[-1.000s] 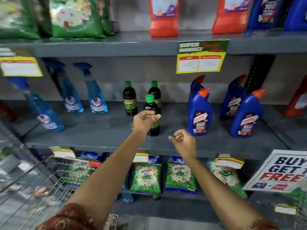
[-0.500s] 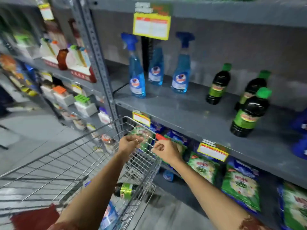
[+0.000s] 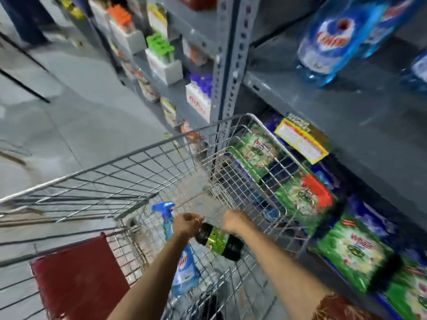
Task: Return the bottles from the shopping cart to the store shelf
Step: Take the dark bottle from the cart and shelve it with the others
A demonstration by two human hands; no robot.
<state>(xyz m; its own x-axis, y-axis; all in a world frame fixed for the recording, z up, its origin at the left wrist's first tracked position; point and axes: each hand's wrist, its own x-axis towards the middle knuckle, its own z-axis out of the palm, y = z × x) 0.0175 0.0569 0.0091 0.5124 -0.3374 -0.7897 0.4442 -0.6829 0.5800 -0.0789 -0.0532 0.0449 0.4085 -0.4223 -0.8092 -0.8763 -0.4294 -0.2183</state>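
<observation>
Store shelf point(image 3: 323, 116) now sits far right as I've dropped from it into the shopping cart point(image 3: 161, 144), left hand point(image 3: 187, 225) and right hand point(image 3: 234, 221) closing on the dark green-labelled bottle point(image 3: 219, 242) lying beside the blue spray bottle point(image 3: 184, 269), next to go back.

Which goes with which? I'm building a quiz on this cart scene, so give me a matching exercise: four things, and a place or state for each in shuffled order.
Things:
1. dark bottle
2. blue spray bottle
3. green detergent packs
4. yellow price tag

Places or states:
A. hanging on the grey shelf's front edge
B. lying in the cart, under the left hand and right hand
C. stacked on the lower shelf, beside the cart
D. in the cart, partly hidden by the left forearm

Pairs: 1-B, 2-D, 3-C, 4-A
</observation>
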